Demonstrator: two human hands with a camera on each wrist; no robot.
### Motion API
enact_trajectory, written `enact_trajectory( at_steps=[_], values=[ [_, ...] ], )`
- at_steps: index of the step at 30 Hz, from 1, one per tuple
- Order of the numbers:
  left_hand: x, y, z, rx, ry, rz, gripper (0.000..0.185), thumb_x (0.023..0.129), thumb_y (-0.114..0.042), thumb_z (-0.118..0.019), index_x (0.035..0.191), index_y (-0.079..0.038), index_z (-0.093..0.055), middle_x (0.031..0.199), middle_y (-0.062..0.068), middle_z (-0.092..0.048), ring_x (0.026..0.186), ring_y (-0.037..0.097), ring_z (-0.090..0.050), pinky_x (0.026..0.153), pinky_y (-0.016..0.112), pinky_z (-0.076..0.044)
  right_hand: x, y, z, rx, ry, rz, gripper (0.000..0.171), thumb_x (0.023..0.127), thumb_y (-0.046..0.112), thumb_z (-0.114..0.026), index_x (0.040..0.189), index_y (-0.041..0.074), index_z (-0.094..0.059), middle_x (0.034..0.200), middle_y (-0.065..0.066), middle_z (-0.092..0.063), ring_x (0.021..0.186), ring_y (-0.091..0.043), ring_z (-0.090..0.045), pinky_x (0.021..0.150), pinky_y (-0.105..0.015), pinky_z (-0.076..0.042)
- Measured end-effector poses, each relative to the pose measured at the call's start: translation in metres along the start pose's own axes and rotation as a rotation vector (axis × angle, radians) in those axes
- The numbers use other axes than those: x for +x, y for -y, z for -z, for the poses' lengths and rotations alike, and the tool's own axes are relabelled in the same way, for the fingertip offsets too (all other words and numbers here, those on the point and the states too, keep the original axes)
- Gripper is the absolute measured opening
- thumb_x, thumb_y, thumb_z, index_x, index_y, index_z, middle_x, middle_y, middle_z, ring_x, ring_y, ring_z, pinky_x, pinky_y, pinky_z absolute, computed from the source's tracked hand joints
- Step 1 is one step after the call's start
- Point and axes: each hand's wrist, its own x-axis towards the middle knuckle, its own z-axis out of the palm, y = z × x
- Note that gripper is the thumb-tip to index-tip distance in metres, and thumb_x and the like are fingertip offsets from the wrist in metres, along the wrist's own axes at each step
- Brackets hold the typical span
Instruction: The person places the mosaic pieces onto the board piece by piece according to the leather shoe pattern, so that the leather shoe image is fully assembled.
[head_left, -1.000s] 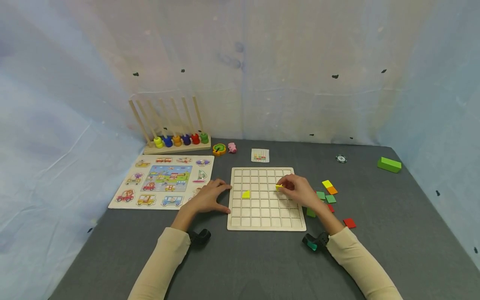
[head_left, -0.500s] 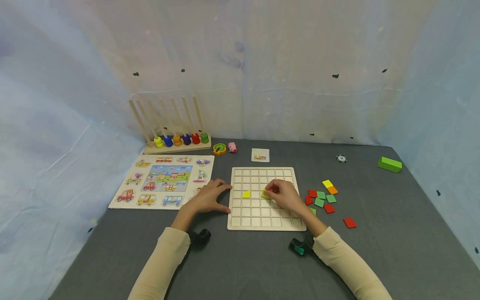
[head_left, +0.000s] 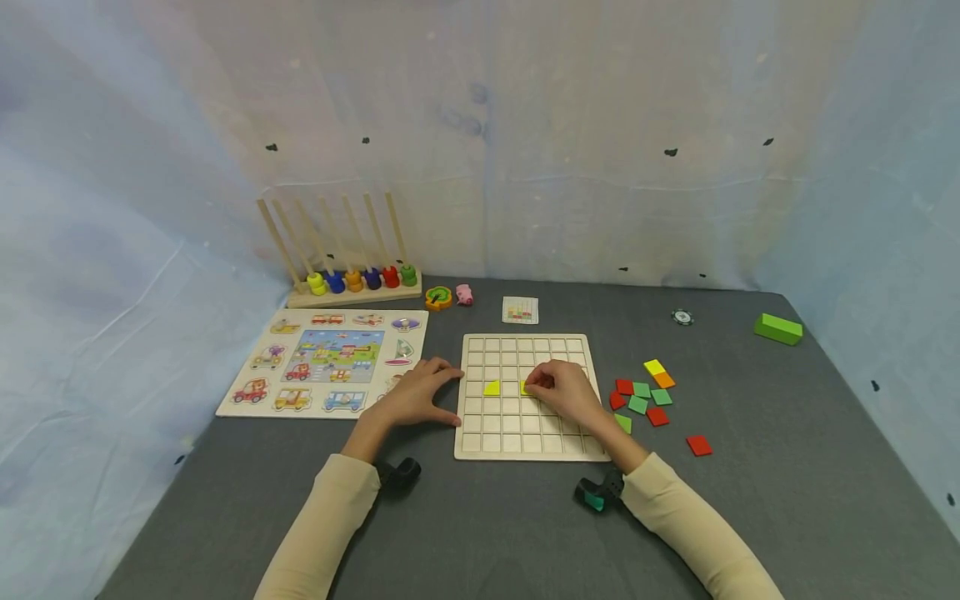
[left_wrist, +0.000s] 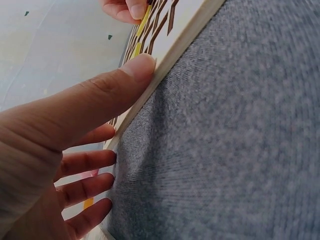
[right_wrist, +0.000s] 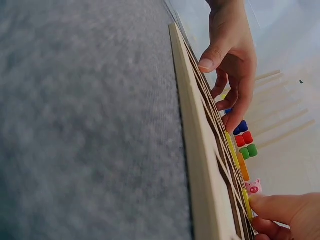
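A wooden grid board (head_left: 532, 446) lies on the grey table, with one yellow tile (head_left: 492, 388) in a cell left of its middle. My right hand (head_left: 566, 390) is over the board, thumb and fingertips pinching a second yellow tile (head_left: 524, 388) at a cell further right; the fingers partly cover it. In the right wrist view the thumb is against that tile's edge. My left hand (head_left: 415, 392) rests at the board's left edge. Its thumb touches the rim in the left wrist view, and the other fingers are spread and relaxed.
Several red and green tiles (head_left: 639, 405) lie right of the board, near a yellow and an orange one. Behind are a pattern card (head_left: 521, 311), a pink pig (head_left: 464, 295) and a peg stand (head_left: 352, 297). A picture puzzle (head_left: 255, 346) lies left; a green block (head_left: 778, 329) far right.
My right hand has moved left across the board with the yellow tile and come down at a cell near the middle. The left hand has stayed at the board's edge.
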Motion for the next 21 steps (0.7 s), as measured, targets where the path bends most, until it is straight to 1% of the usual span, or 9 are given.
enact_trajectory(
  at_steps=[2, 4, 7, 10, 14, 17, 21],
  values=[
    [0.0, 0.001, 0.0, -0.003, 0.0, -0.001, 0.08, 0.068, -0.052, -0.077, 0.134, -0.016, -0.05, 0.126, 0.007, -0.047, 0.116, 0.025, -0.043, 0.097, 0.046, -0.036, 0.0, 0.0, 0.001, -0.001, 0.005, 0.015, 0.004, 0.08, 0.016, -0.074, 0.081, 0.013, -0.071, 0.073, 0.005, -0.063, 0.064, -0.007, -0.053, 0.06, -0.024, -0.044],
    [0.0, 0.001, 0.0, -0.003, 0.002, 0.001, 0.08, 0.068, -0.052, -0.077, 0.135, -0.016, -0.05, 0.126, 0.006, -0.047, 0.116, 0.025, -0.043, 0.097, 0.046, -0.036, 0.0, -0.001, 0.003, 0.008, 0.016, 0.04, 0.005, 0.081, 0.016, -0.073, 0.083, 0.012, -0.072, 0.075, 0.005, -0.064, 0.065, -0.006, -0.054, 0.061, -0.024, -0.044],
    [0.0, 0.001, 0.0, -0.005, 0.007, 0.002, 0.08, 0.069, -0.053, -0.077, 0.135, -0.016, -0.05, 0.127, 0.006, -0.047, 0.116, 0.025, -0.043, 0.097, 0.046, -0.036, 0.0, -0.006, 0.008, 0.03, 0.038, 0.084, 0.008, 0.084, 0.016, -0.07, 0.09, 0.011, -0.072, 0.08, 0.005, -0.066, 0.069, -0.006, -0.057, 0.063, -0.024, -0.046],
    [0.001, 0.002, 0.0, -0.008, 0.006, -0.003, 0.08, 0.069, -0.052, -0.077, 0.135, -0.016, -0.049, 0.127, 0.007, -0.047, 0.116, 0.025, -0.043, 0.098, 0.046, -0.036, -0.001, -0.014, 0.017, 0.057, 0.04, 0.121, 0.012, 0.085, 0.015, -0.069, 0.096, 0.009, -0.071, 0.084, 0.003, -0.066, 0.072, -0.008, -0.058, 0.063, -0.024, -0.048],
    [0.001, 0.002, 0.0, -0.014, 0.003, -0.012, 0.08, 0.069, -0.051, -0.077, 0.135, -0.016, -0.05, 0.126, 0.006, -0.047, 0.116, 0.025, -0.043, 0.097, 0.045, -0.036, -0.004, -0.024, 0.033, 0.073, 0.001, 0.148, 0.016, 0.086, 0.013, -0.067, 0.1, 0.006, -0.07, 0.088, -0.002, -0.065, 0.074, -0.012, -0.057, 0.063, -0.025, -0.048],
    [0.001, 0.003, 0.0, -0.014, 0.007, -0.012, 0.079, 0.069, -0.051, -0.077, 0.135, -0.016, -0.05, 0.127, 0.007, -0.047, 0.116, 0.025, -0.043, 0.097, 0.045, -0.036, -0.007, -0.033, 0.046, 0.056, -0.039, 0.141, 0.017, 0.087, 0.012, -0.066, 0.102, 0.004, -0.069, 0.092, -0.004, -0.065, 0.075, -0.013, -0.057, 0.064, -0.026, -0.047],
    [0.001, 0.003, 0.0, -0.016, 0.01, -0.011, 0.079, 0.069, -0.051, -0.077, 0.135, -0.016, -0.049, 0.127, 0.007, -0.046, 0.116, 0.025, -0.042, 0.098, 0.046, -0.035, -0.011, -0.045, 0.064, 0.006, -0.089, 0.107, 0.018, 0.088, 0.014, -0.065, 0.102, 0.005, -0.069, 0.095, -0.006, -0.065, 0.077, -0.014, -0.057, 0.065, -0.027, -0.047]
  ],
)
